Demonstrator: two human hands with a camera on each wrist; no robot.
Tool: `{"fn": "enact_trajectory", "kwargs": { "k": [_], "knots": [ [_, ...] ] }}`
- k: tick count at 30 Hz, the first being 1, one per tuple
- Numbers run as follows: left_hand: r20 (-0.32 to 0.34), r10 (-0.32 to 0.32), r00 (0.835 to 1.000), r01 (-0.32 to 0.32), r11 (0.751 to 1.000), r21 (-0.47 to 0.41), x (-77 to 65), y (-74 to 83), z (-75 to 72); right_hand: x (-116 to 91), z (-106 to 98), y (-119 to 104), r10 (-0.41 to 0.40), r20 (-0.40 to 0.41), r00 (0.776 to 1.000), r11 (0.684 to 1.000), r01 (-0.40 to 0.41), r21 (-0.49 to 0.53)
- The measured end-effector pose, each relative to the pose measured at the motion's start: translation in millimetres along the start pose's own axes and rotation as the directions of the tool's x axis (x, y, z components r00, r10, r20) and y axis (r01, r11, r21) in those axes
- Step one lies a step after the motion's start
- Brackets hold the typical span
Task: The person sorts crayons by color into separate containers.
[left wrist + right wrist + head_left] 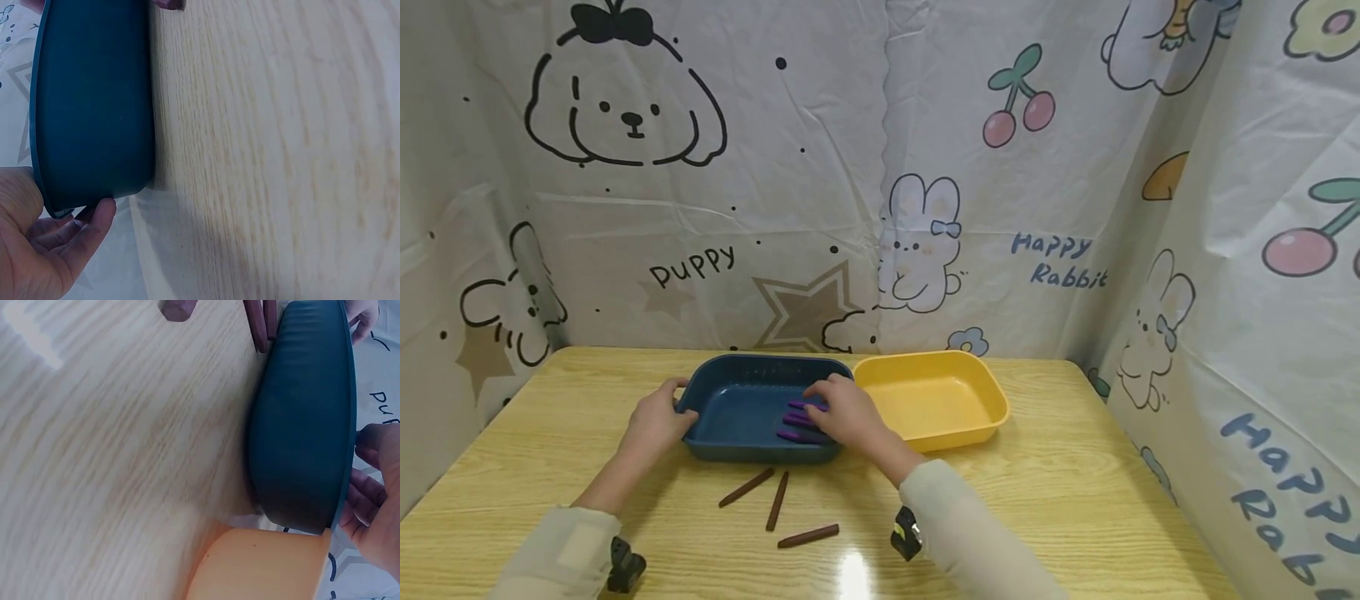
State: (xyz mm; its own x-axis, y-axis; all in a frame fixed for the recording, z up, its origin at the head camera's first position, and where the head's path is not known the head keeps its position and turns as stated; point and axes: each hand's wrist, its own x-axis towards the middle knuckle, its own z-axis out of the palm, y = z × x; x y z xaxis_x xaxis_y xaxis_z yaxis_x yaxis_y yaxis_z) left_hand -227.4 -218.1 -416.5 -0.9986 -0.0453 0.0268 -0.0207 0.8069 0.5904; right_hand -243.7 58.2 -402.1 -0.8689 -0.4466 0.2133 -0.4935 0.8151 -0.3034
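Observation:
A dark blue plastic bin (730,454) stands on the table. My left hand (658,417) grips its left end, thumb over the rim and fingers against the outer wall, as the left wrist view also shows. My right hand (848,414) reaches over the bin's right end, thumb and index finger apart. Several purple crayons (797,421) lie in the bin under that hand, which partly covers them. In the right wrist view the bin's wall (303,425) hides what is beneath the fingertips.
To the right, a yellow bin (928,408) touches the blue one. Three brown crayons lie on the table in front: one at the left (747,487), one in the middle (777,502), one nearer me (808,536). A printed curtain (760,192) surrounds the table.

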Motion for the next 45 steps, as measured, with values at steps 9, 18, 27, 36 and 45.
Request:
{"fn": "enact_trajectory", "kwargs": {
  "k": [9, 18, 27, 36, 45],
  "knots": [
    [0.002, -0.002, 1.000, 0.002, 1.000, 0.006, -1.0, 0.3, 0.6, -6, -11, 1, -0.010, 0.002, 1.000, 0.999, 0.010, 0.053],
    [-0.009, 0.015, 1.000, -0.015, 1.000, 0.014, 0.8, -0.5, 0.3, -13, -28, 9, 0.026, -0.009, 1.000, 0.996, -0.025, 0.082],
    [0.002, 0.020, 1.000, -0.020, 1.000, 0.013, 0.7, -1.4, 0.0, -20, -41, 28, 0.060, -0.042, 0.997, 0.990, -0.054, 0.128],
    [0.001, 0.036, 0.999, -0.036, 0.999, 0.009, 0.2, -2.8, -1.1, -34, -52, 52, 0.131, -0.094, 0.987, 0.980, -0.115, 0.162],
    [-0.005, 0.052, 0.999, -0.052, 0.999, 0.013, -1.3, -5.5, -1.2, -53, -60, 84, 0.215, -0.128, 0.968, 0.966, -0.192, 0.173]
  ]
}}
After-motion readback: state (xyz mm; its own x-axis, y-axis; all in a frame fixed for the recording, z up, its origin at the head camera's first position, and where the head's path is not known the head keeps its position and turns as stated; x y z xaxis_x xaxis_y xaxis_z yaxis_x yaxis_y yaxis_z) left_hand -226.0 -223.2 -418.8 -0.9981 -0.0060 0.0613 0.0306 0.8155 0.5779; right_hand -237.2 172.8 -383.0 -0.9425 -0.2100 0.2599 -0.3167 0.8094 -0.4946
